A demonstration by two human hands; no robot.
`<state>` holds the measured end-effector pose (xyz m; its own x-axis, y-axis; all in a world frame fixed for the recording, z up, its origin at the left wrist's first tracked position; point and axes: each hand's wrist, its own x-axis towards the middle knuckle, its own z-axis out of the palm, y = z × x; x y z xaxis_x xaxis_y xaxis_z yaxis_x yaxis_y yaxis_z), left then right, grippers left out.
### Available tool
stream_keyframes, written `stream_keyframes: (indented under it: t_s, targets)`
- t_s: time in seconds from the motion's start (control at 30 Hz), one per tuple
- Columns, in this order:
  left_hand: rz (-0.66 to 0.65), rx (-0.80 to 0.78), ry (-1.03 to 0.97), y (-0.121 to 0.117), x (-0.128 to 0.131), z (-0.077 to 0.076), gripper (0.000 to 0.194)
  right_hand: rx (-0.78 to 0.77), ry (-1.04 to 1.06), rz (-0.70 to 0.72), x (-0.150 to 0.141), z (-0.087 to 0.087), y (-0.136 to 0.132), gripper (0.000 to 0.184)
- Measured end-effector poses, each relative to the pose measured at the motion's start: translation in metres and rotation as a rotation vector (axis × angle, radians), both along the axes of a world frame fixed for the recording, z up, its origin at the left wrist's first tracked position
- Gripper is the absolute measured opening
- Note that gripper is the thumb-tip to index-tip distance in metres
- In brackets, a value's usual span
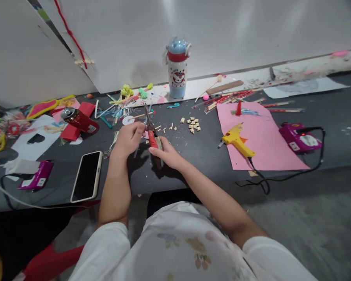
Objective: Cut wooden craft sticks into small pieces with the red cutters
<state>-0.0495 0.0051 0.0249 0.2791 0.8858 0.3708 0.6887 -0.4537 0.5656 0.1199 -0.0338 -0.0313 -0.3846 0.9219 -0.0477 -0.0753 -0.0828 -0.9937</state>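
The red-handled metal pliers (152,140) are gripped in the right hand (167,153), its fingers wrapped round the handles; the tips point away from the body, raised over the dark grey tabletop (199,156). Beside the tips, the left hand (130,136) has its fingers curled in close (whether they pinch anything, I cannot tell). To the right of the pliers lie small pale wooden blocks (194,127), with thinner slivers nearer. Those look like finished cuttings, so the work seems partly done; how much remains is unclear. Farther right of the pliers, a yellow plastic glue gun (236,141) rests on a pink paper sheet (272,150). Beyond them stands a white-and-blue drinking bottle (178,72); well left lies a black-screened phone (87,176).
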Motion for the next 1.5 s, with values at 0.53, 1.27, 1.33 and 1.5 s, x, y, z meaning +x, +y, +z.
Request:
stream_keyframes:
  t_s: [0.53, 1.27, 1.33, 1.5]
  targets:
    - [-0.344, -0.455, -0.203, -0.001, 0.002, -0.003, 0.061, 0.091, -0.102, 0.033, 0.004, 0.008, -0.001, 0.072]
    - [-0.43, -0.562, -0.176, -0.007, 0.012, 0.0, 0.065, 0.193, -0.155, -0.04, 0.007, 0.005, -0.005, 0.09]
    - [-0.425, -0.544, -0.213, -0.006, 0.014, -0.002, 0.062, 0.197, -0.191, -0.053, 0.008, 0.004, -0.005, 0.096]
    - [-0.404, -0.505, -0.276, -0.004, 0.016, -0.01, 0.06, 0.229, -0.248, -0.074, 0.008, 0.003, -0.005, 0.098]
